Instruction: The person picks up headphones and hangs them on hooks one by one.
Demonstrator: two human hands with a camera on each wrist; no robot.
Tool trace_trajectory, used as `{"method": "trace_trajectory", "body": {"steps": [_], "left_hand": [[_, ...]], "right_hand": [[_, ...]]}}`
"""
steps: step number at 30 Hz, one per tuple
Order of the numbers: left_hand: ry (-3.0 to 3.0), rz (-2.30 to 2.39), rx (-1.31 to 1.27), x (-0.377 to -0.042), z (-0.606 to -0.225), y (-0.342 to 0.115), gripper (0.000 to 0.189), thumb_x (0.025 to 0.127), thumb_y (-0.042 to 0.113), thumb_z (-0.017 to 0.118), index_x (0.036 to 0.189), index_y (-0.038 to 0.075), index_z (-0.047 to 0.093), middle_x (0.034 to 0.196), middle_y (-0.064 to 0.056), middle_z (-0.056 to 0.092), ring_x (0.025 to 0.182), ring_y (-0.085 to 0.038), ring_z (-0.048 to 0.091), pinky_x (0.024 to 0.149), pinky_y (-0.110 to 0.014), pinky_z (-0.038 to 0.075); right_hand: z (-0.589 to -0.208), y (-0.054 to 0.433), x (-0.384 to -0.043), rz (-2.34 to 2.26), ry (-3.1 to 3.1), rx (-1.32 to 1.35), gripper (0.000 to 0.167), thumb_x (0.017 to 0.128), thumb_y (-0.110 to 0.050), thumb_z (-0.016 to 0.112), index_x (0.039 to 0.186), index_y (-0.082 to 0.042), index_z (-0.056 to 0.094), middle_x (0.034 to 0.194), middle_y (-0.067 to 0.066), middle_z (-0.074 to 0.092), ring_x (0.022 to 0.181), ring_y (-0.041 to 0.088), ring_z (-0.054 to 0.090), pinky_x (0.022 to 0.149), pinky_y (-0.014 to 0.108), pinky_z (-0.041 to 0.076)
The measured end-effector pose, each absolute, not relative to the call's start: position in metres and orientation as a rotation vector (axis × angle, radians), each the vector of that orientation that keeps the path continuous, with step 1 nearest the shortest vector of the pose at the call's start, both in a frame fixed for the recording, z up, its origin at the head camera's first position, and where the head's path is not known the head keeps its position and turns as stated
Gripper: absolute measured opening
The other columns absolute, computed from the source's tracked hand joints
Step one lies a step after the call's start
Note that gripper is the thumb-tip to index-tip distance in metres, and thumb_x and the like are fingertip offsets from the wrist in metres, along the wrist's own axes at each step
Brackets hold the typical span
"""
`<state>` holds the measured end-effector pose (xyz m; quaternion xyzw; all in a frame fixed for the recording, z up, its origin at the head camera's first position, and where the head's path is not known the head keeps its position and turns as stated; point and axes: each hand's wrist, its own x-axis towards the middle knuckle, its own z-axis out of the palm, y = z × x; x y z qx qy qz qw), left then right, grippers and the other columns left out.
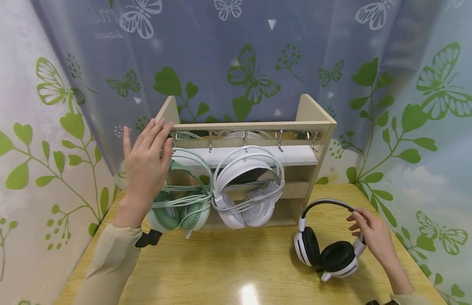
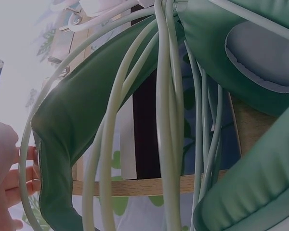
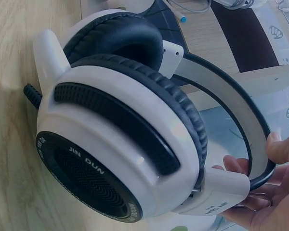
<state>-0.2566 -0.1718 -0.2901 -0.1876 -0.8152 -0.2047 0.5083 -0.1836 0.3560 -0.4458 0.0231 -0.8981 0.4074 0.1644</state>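
Observation:
My right hand (image 1: pixel 374 237) grips the headband of white headphones (image 1: pixel 336 256) with black ear cushions, at the table's right side. In the right wrist view, thumb and fingers close round the band above a white ear cup (image 3: pixel 111 139). My left hand (image 1: pixel 147 159) lies with extended fingers against the upper left corner of a wooden rack (image 1: pixel 255 126). Just beside it hang green headphones (image 1: pixel 169 218), cable looped round them. In the left wrist view, its fingertips reach behind the green headband's (image 2: pixel 77 110) edge. White headphones (image 1: pixel 258 209) hang to their right.
Metal hooks (image 1: pixel 280 142) line the rack's front; several to the right hold nothing. A white shelf board (image 1: pixel 296 156) runs behind them. The rack stands at the back of the wooden table (image 1: pixel 213 262), against a butterfly-patterned curtain (image 1: pixel 205 46).

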Motion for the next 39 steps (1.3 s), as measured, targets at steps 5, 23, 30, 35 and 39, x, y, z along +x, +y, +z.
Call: {"method": "trace_trajectory", "body": {"steps": [5,23,30,35,39], "left_hand": [[-1.959,-0.503,-0.449,-0.257,-0.29,-0.172,0.036,0.106,0.025,0.053,0.137,0.011,0.065,0.142,-0.011,0.061,0.139,-0.028,0.05,0.126,-0.055,0.006],[-1.969,-0.483,-0.443,-0.256,-0.29,-0.173,0.036,0.107,0.025,0.052,0.137,0.011,0.065,0.142,-0.01,0.061,0.138,-0.028,0.051,0.126,-0.055,0.006],[-1.973,-0.487,-0.444,-0.256,-0.291,-0.173,0.036,0.107,0.026,0.052,0.137,0.011,0.065,0.142,-0.01,0.061,0.139,-0.028,0.05,0.126,-0.054,0.005],[-1.975,-0.483,-0.448,-0.256,-0.291,-0.174,0.036,0.107,0.025,0.052,0.137,0.011,0.065,0.142,-0.01,0.061,0.139,-0.028,0.05,0.126,-0.054,0.005],[-1.978,-0.481,-0.448,-0.256,-0.291,-0.174,0.036,0.107,0.025,0.052,0.138,0.011,0.064,0.142,-0.011,0.06,0.139,-0.028,0.05,0.126,-0.055,0.005]], "right_hand": [[-0.441,0.356,-0.184,1.158,-2.529,0.124,0.038,0.11,-0.021,0.045,0.126,0.011,0.059,0.093,-0.005,0.071,0.072,0.001,0.067,0.059,0.023,0.06],[-0.416,0.35,-0.183,1.101,-2.491,0.216,0.033,0.11,-0.018,0.046,0.128,0.005,0.061,0.097,-0.011,0.069,0.075,-0.002,0.066,0.061,0.018,0.058],[-0.406,0.349,-0.183,1.104,-2.469,0.257,0.035,0.11,-0.018,0.045,0.129,0.007,0.059,0.096,-0.026,0.064,0.074,-0.004,0.065,0.061,0.018,0.058],[-0.399,0.348,-0.184,1.105,-2.445,0.285,0.033,0.11,-0.016,0.045,0.129,0.007,0.06,0.096,-0.028,0.062,0.074,-0.003,0.066,0.061,0.015,0.057],[-0.393,0.347,-0.183,1.087,-2.441,0.297,0.033,0.11,-0.016,0.046,0.13,0.006,0.06,0.096,-0.029,0.062,0.074,-0.003,0.066,0.061,0.015,0.057]]}}
